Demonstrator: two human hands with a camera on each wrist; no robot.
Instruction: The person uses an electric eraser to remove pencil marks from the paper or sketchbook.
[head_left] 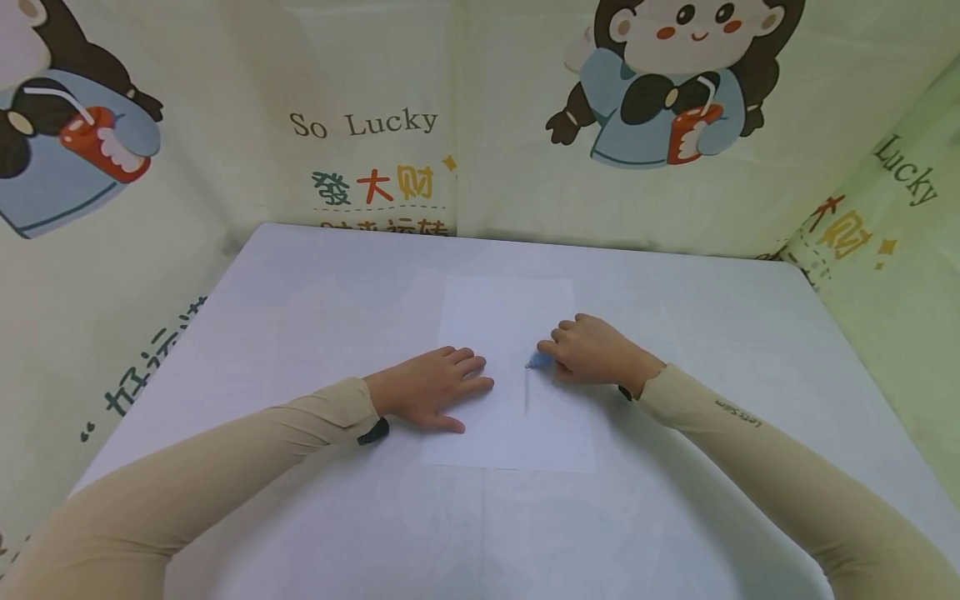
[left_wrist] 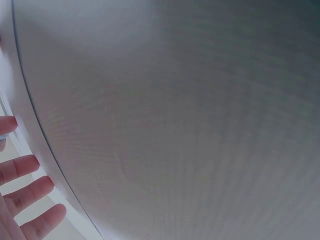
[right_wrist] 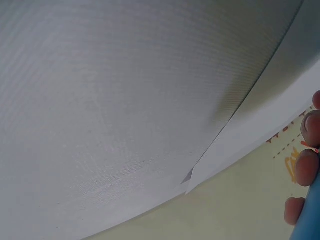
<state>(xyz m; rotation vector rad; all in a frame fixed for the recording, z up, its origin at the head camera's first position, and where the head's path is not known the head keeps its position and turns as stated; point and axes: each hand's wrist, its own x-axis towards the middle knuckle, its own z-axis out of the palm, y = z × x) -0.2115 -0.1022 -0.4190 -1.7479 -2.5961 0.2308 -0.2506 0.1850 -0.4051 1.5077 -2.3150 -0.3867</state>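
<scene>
Blue tool [head_left: 540, 360], gripped by the right hand [head_left: 596, 350], sits toward three o'clock on the paper sheet [head_left: 513, 304]; left hand [head_left: 435, 387] spreads wide at nine; faint line [head_left: 527, 396] runs from tool toward six

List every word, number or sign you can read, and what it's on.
"So Lucky": back cloth
"發大财": back cloth
"来运转": back cloth, partly hidden
"Lucky": right cloth
"大财": right cloth
"“好运": left cloth, rest cut off
Print on right sleeve: too small
Other fragments: unreadable
</scene>
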